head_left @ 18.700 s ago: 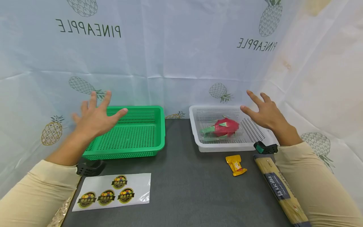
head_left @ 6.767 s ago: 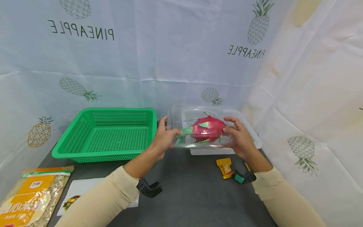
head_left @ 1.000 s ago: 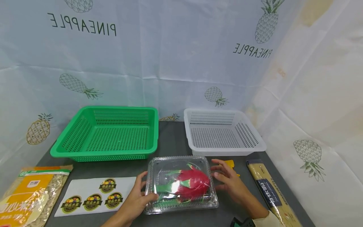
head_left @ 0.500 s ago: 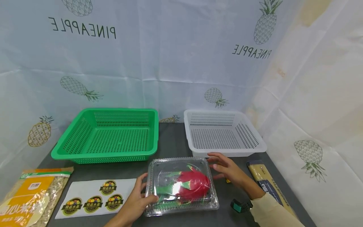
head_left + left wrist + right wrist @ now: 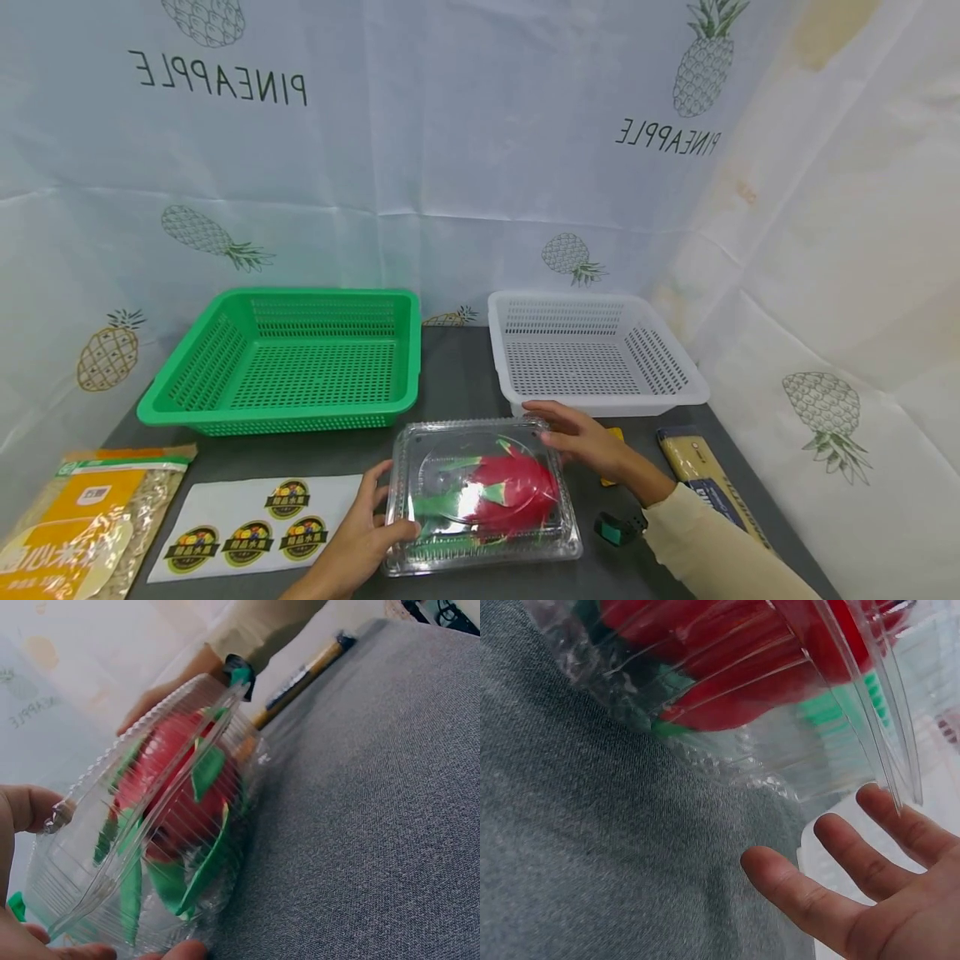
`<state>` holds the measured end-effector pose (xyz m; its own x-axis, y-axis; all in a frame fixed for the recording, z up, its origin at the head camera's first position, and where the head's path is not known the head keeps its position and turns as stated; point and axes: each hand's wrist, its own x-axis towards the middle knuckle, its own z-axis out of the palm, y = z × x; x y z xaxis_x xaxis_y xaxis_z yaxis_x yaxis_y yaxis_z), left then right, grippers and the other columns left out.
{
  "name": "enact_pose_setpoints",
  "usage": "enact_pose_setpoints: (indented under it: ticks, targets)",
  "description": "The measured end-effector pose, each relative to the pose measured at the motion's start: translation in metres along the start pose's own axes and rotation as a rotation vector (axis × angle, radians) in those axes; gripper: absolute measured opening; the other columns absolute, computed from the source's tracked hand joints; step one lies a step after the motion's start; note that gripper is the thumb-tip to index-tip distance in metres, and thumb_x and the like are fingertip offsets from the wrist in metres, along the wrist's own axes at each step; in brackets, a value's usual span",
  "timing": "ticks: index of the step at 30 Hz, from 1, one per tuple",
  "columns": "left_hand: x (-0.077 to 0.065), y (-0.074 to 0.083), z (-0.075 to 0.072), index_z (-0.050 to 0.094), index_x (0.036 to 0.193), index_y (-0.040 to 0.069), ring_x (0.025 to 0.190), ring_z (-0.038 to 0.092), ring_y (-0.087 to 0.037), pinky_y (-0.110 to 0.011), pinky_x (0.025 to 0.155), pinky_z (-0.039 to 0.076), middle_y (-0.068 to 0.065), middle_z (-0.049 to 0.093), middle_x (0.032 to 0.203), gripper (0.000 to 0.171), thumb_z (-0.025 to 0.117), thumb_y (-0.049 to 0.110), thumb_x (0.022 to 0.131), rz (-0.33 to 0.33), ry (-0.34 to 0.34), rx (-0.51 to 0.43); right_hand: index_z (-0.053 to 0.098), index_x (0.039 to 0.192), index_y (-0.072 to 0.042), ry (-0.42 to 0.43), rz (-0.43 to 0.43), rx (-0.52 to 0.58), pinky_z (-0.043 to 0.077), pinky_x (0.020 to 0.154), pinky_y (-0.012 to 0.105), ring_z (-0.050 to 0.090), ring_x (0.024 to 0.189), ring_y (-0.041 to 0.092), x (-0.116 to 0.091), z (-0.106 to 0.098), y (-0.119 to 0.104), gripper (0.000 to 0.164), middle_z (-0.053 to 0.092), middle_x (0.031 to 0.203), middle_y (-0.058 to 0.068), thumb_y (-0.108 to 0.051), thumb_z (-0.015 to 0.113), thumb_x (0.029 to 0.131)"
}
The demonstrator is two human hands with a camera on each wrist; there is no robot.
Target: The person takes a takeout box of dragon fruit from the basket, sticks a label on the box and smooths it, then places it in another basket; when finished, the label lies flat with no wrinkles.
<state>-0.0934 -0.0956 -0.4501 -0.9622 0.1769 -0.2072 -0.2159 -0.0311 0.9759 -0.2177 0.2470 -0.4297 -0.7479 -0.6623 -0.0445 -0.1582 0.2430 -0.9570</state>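
Observation:
A clear plastic clamshell box point(image 5: 450, 454) sits on the grey table in front of me, with a red dragon fruit with green scales point(image 5: 517, 492) inside. My left hand point(image 5: 360, 533) grips the box's left end, thumb on the lid and fingers around the side. At the box's far right corner is my right hand point(image 5: 588, 446), its fingertips at the rim. The right wrist view shows the fingers of that hand point(image 5: 855, 862) spread and fairly straight, one meeting the lid's edge. In the left wrist view the box point(image 5: 82, 847) stands between thumb and fingers.
Behind the box stand a green basket point(image 5: 300, 417) and a white basket point(image 5: 600, 404). On the left lie a sheet of round stickers point(image 5: 225, 508) and a bag of oats point(image 5: 97, 517). A yellow packet point(image 5: 613, 433) and a pasta pack point(image 5: 701, 467) lie on the right.
The box has come out of the white basket onto the table. Over the last second my right hand has moved left and away from me, to the far right corner; my left hand stays put.

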Motion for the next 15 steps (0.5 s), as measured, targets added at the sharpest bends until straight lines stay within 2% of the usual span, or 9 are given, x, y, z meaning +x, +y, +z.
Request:
enact_pose_setpoints:
  ticks: [5, 11, 15]
  targets:
    - [0.000, 0.000, -0.001, 0.003, 0.149, 0.002, 0.097, 0.059, -0.033, -0.046, 0.070, 0.052, -0.040, 0.026, 0.138, 0.091, 0.064, -0.001, 0.082, 0.001, -0.018, -0.006, 0.038, 0.149, -0.014, -0.022, -0.009, -0.037, 0.041, 0.093, 0.058, 0.039, 0.130, 0.040, 0.010, 0.002, -0.002, 0.053, 0.036, 0.148, 0.019, -0.024, 0.054, 0.099]
    - [-0.001, 0.000, -0.004, 0.002, 0.149, 0.002, 0.094, 0.061, -0.033, -0.046, 0.066, 0.053, -0.040, 0.029, 0.136, 0.090, 0.063, 0.002, 0.082, 0.003, -0.039, -0.001, 0.041, 0.147, -0.007, -0.055, -0.026, -0.008, 0.042, 0.096, 0.049, 0.035, 0.132, 0.039, 0.021, 0.006, 0.000, 0.055, 0.036, 0.147, 0.019, -0.026, 0.058, 0.097]
    - [0.000, 0.000, -0.005, 0.001, 0.149, 0.002, 0.092, 0.061, -0.032, -0.046, 0.064, 0.053, -0.039, 0.029, 0.136, 0.090, 0.063, 0.003, 0.084, 0.000, -0.051, -0.008, 0.044, 0.144, -0.006, -0.047, -0.026, 0.006, 0.045, 0.093, 0.045, 0.039, 0.128, 0.038, 0.024, 0.008, 0.002, 0.054, 0.038, 0.144, 0.017, -0.026, 0.059, 0.096]
